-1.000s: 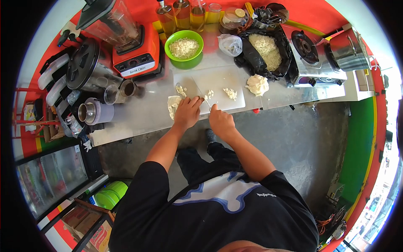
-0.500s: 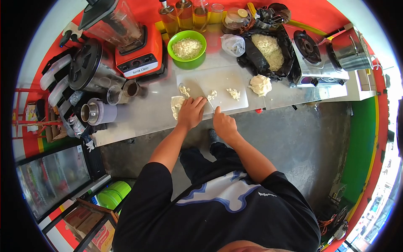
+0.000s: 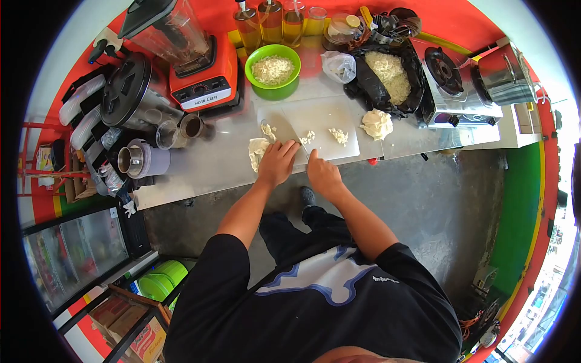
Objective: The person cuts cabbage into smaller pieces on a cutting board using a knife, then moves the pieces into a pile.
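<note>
My right hand (image 3: 324, 176) is closed round the handle of a knife (image 3: 299, 136), whose blade points up and left over the white cutting board (image 3: 308, 115). My left hand (image 3: 278, 162) rests at the board's lower left on a pale, doughy piece (image 3: 258, 151), its fingers together beside the blade. Small chopped bits (image 3: 308, 137) lie just right of the knife, and another small heap (image 3: 338, 137) sits further right on the board. A larger pale lump (image 3: 376, 124) lies on the metal counter to the right of the board.
Behind the board stand a green bowl (image 3: 279, 89) of shredded pale food and a black bag (image 3: 370, 89) holding more. A red blender (image 3: 204, 81) is at the left, a stove (image 3: 463, 109) at the right. Bottles (image 3: 270, 24) line the back wall.
The whole view has shifted very slightly. Both hands stay in nearly the same places, with the knife still in my right hand.
</note>
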Action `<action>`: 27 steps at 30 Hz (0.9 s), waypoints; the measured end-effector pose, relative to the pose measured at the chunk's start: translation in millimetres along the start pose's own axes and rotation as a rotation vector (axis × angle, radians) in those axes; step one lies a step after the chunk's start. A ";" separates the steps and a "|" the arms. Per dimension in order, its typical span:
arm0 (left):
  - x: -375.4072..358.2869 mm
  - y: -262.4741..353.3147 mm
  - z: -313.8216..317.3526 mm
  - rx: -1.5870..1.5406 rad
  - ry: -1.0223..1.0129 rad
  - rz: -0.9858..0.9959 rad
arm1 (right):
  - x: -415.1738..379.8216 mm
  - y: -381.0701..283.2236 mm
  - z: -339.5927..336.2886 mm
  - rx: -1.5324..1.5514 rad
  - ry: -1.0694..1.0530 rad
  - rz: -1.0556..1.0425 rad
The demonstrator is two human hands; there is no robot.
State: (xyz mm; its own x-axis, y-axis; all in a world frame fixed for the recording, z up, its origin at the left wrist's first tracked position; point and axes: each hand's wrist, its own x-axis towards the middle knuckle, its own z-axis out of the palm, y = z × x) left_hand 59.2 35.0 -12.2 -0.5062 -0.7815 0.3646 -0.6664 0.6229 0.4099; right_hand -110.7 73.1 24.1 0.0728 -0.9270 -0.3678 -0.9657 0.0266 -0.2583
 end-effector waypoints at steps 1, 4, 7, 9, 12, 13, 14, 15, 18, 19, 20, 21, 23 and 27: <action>-1.0 0.2 1.4 -0.001 -0.003 0.003 | 2.2 0.3 -4.3 0.003 0.000 0.004; -0.1 -1.2 4.2 0.066 -0.026 0.014 | 3.3 0.8 -20.2 0.000 -0.024 -0.051; -2.0 -1.7 6.4 0.059 0.001 -0.007 | -0.1 -0.7 -23.5 -0.001 -0.098 -0.054; -3.7 -4.0 8.5 0.075 -0.066 -0.032 | -6.0 -1.7 -20.7 0.019 -0.082 -0.034; -4.7 -5.8 9.3 0.055 -0.043 -0.026 | -10.2 -2.7 -13.3 0.002 -0.067 -0.021; -4.4 -6.5 8.7 0.056 -0.043 -0.027 | -7.5 -1.7 -7.9 0.002 -0.067 -0.023; -4.2 -6.7 8.2 0.033 -0.033 -0.024 | -4.3 0.0 -1.1 0.008 -0.044 -0.017; -3.6 -5.2 7.0 0.008 -0.023 -0.021 | -3.4 -0.8 -1.6 0.014 -0.021 -0.010; -1.0 -1.1 2.1 -0.010 0.025 0.004 | 6.4 -0.5 -13.8 0.075 -0.089 -0.017; -0.8 0.0 1.4 -0.010 0.023 0.007 | 4.7 -1.8 -19.7 0.078 -0.087 -0.014; -0.2 0.9 1.2 -0.002 0.015 0.003 | 3.3 -2.9 -26.0 0.077 -0.108 -0.018; 0.2 0.8 1.1 0.006 0.008 -0.004 | 2.9 -3.4 -29.5 0.074 -0.131 -0.022; -1.1 -2.4 3.8 0.013 0.001 -0.007 | -3.5 -2.7 -22.3 0.040 -0.109 -0.024; -4.7 -5.0 5.9 -0.009 0.010 -0.007 | -3.0 -3.1 -3.2 0.104 -0.100 0.023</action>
State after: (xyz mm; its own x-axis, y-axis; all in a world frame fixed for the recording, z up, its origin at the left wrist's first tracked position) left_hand 61.7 35.3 -20.9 -0.4961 -0.7855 0.3699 -0.6650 0.6177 0.4197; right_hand -108.7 74.6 28.9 0.0802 -0.8840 -0.4605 -0.9367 0.0911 -0.3380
